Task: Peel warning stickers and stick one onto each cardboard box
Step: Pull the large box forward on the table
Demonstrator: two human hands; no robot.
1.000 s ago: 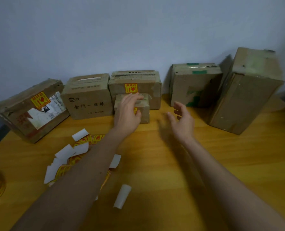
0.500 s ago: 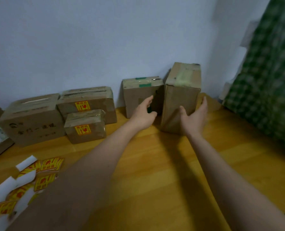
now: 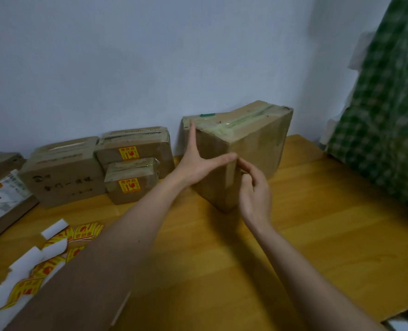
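Cardboard boxes are lining the back of the wooden table against the pale wall; six are counted. Two are carrying a yellow and red warning sticker on the front: the small box and the box behind it. A third sticker is showing on the box at the far left edge, beside a white label. The printed box is showing no sticker on its front. The tall box is standing cornerwise, partly hiding a sixth box behind it. The left hand is lying flat against the tall box's left face, fingers spread wide. The right hand is touching the near corner edge, fingers loosely bent, gripping nothing. Loose stickers and white backing strips are lying scattered at the near left; the count cannot be told.
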